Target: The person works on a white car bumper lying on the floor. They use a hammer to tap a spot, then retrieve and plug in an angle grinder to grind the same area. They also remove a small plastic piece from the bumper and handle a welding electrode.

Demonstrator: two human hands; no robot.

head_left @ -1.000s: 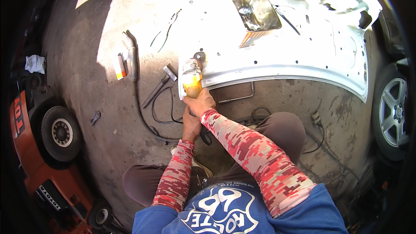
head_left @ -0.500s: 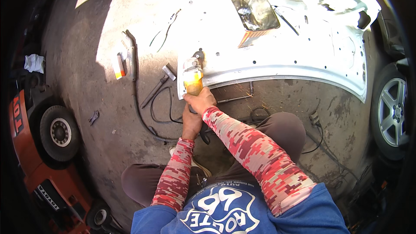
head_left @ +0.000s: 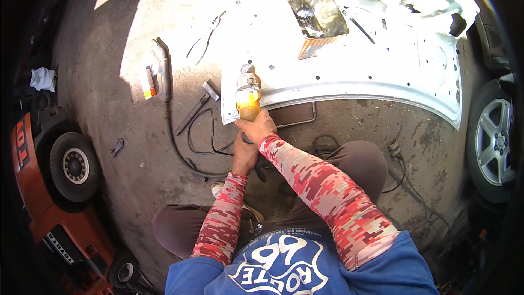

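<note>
Grinder [head_left: 249,101] has slid slightly right, head over left end of white panel [head_left: 338,88]; right hand [head_left: 260,127] wrapped round its body, left hand [head_left: 245,155] apparently clasping the rear; could kick if it snags an edge, black cable [head_left: 213,127] might tangle; concrete floor [head_left: 147,186], hammer [head_left: 192,113] left, orange vehicle [head_left: 71,229] far left, car wheel [head_left: 494,142] far right

Red pixel-block sleeves [head_left: 326,199], yellow-orange grinder [head_left: 248,101], white panel [head_left: 297,84].
Sleeves: squares of bright red, dark red, pale grey-pink. Grinder head [head_left: 247,81]: silver-grey. Shirt [head_left: 382,273]: blue, white print. Trousers [head_left: 176,229]: dark brown. Tin [head_left: 316,46]: orange and pale stripes on near side. Vehicle [head_left: 72,223] at left: orange-red body, black tyre [head_left: 57,159]. Wheel [head_left: 498,141] at right: silver. Floor [head_left: 142,180]: grey-brown, darker blotches at right.
</note>
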